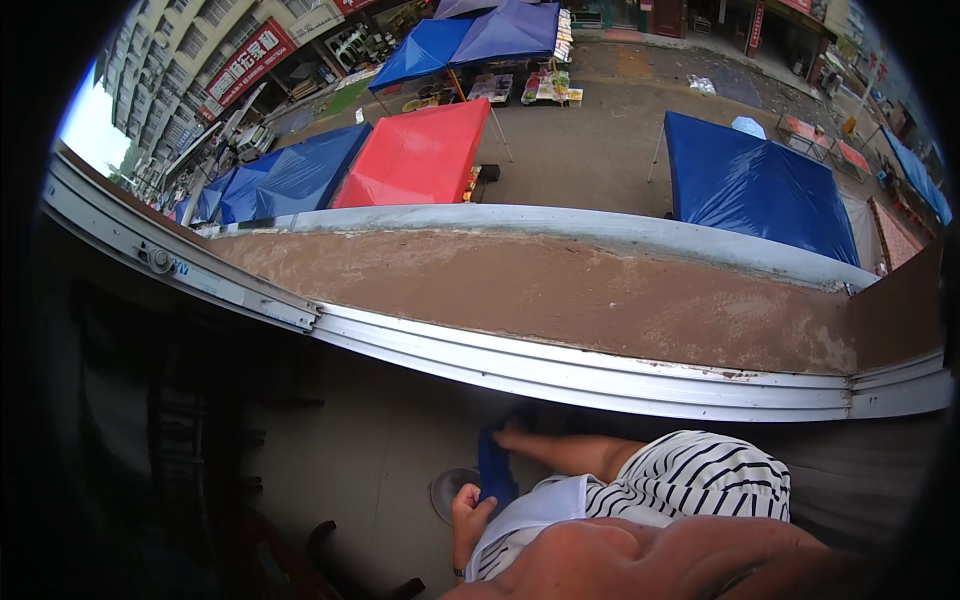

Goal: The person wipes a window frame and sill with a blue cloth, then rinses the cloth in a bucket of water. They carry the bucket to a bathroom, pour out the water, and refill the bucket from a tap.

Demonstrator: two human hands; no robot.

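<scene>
Here, curled hand [469,514] on blue cloth [495,470].

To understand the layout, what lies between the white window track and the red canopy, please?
The head view shows a brown ledge and its pale rim there.

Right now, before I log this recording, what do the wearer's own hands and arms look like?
The left hand looks gloveless, with a dark band at its wrist. The right arm wears a loose, short white sleeve with dark stripes; its forearm is uncovered.
</scene>
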